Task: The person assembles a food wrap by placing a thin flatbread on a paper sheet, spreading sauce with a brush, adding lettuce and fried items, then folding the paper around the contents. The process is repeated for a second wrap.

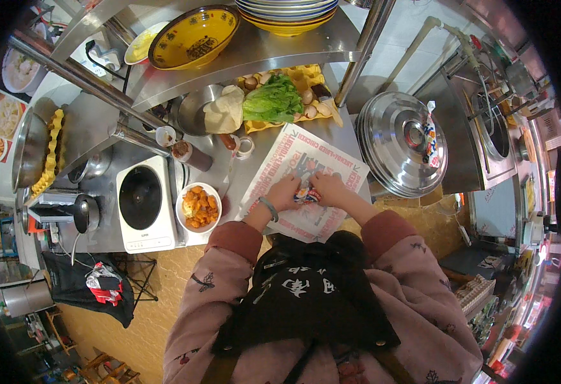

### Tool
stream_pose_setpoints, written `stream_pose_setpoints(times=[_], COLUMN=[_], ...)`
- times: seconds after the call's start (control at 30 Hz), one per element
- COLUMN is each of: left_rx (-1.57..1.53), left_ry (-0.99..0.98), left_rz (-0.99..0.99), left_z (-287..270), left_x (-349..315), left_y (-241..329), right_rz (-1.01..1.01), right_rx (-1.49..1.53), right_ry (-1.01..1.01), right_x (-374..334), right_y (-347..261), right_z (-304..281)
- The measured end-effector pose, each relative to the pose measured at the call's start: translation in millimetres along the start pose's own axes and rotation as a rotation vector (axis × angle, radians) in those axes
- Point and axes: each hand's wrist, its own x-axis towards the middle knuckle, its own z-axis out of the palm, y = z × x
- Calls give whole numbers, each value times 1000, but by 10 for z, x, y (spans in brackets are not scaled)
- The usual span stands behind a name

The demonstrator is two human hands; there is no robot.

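Both my hands are over a large white sheet of wrapping paper point(274, 168) with red print, laid on the steel counter. Between them is a small red, white and blue packet point(307, 196). My left hand point(283, 192), with a band at its wrist, has its fingers closed on the packet's left side. From the other side my right hand point(327, 188) pinches it too. The fingers partly cover the packet, so its contents are hidden. To the left stands a white bowl point(181, 206) of orange-brown fried pieces.
A white induction cooker point(145, 238) stands left of the bowl. Behind the paper are lettuce point(273, 101) and eggs in a yellow tray point(274, 125). A sauce bottle point(197, 158) is near a steel pot point(187, 115). Large steel lids point(383, 153) stand right. Overhead, a shelf point(229, 75) holds plates.
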Motion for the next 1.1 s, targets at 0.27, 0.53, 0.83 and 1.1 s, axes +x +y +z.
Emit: stream_pose_setpoints(times=[0.27,0.53,0.83,1.1], left_rx=[105,261,288,479], left_ry=[32,62,85,99], left_rz=[63,38,67,80], left_z=[64,78,12,156], left_x=[23,-8,-97,-157], left_y=[-17,72,195,246], right_rz=[-97,-83,-44,-125], right_rx=[-6,-8,-240,-207], right_ry=[1,146,258,432], right_x=[-44,-138,-219,-410], right_y=[97,78,-18,-53], right_z=[-12,25,214,290])
